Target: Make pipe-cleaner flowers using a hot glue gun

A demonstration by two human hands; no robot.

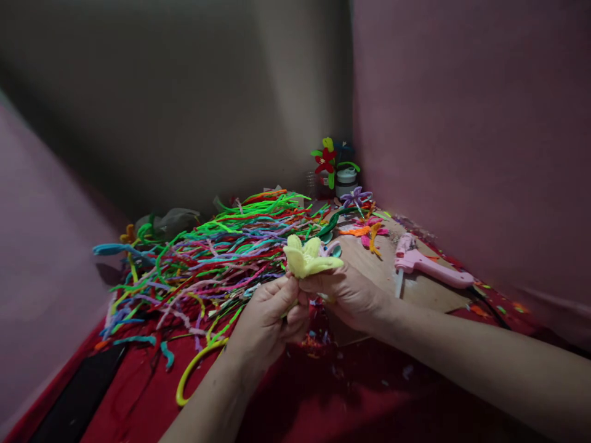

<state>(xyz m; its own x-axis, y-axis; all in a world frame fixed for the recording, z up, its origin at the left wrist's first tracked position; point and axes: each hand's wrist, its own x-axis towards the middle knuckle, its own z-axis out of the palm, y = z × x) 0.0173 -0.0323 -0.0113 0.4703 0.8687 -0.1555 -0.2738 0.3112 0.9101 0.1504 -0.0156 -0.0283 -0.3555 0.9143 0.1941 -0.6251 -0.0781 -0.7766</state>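
Observation:
A pale yellow pipe-cleaner flower (307,258) is held up in front of me between both hands, its petals spread upward and to the right. My left hand (274,311) is closed, thumb and fingers pinching the flower's base from below. From the right, my right hand (351,298) grips the flower's underside just beneath the petals, its fingertips partly hidden behind the flower. Behind the hands lies a big heap of many-coloured pipe cleaners (221,246). A yellow bent loop (184,375) shows beside my left forearm.
A pink hot glue gun (434,267) rests on a brown board (383,271) at right, near orange and pink flower pieces (372,234) and a purple flower (356,198). Farther back are a red flower (325,160) and a lidded container (346,181). A black flat object (78,394) lies front left on red cloth.

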